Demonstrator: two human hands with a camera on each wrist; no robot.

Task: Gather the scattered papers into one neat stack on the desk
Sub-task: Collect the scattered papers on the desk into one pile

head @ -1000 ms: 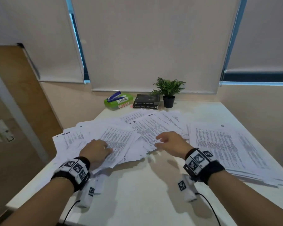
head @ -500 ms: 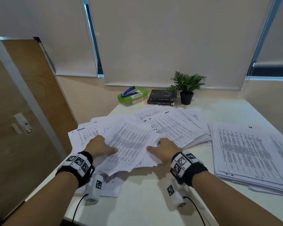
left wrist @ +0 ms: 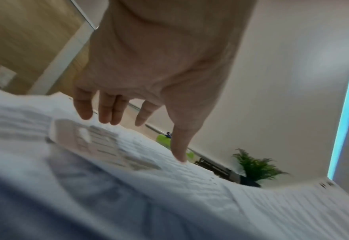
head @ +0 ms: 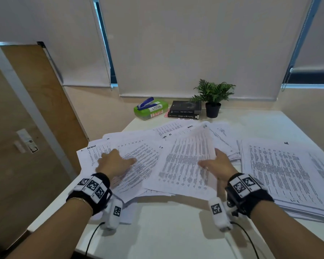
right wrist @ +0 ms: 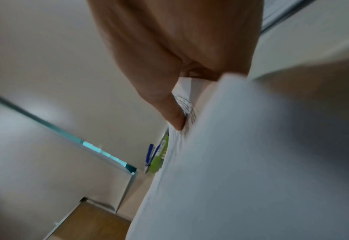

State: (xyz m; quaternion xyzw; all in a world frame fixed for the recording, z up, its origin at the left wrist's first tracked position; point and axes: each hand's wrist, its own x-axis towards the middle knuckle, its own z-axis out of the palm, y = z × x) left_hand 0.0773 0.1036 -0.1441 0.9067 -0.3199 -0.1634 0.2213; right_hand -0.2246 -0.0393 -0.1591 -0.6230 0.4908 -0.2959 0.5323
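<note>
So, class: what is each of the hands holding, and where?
Right hand pinches the white printed paper sheets at their right edge; left hand holds nothing.

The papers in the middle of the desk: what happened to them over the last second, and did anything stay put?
The right hand went from resting on the loose sheets to gripping a bundle of sheets, thumb on top, tilting its right edge up. The left hand slid further onto the spread papers, fingers flat. The large stack on the right, the books, the plant and the green box stayed as they were.
</note>
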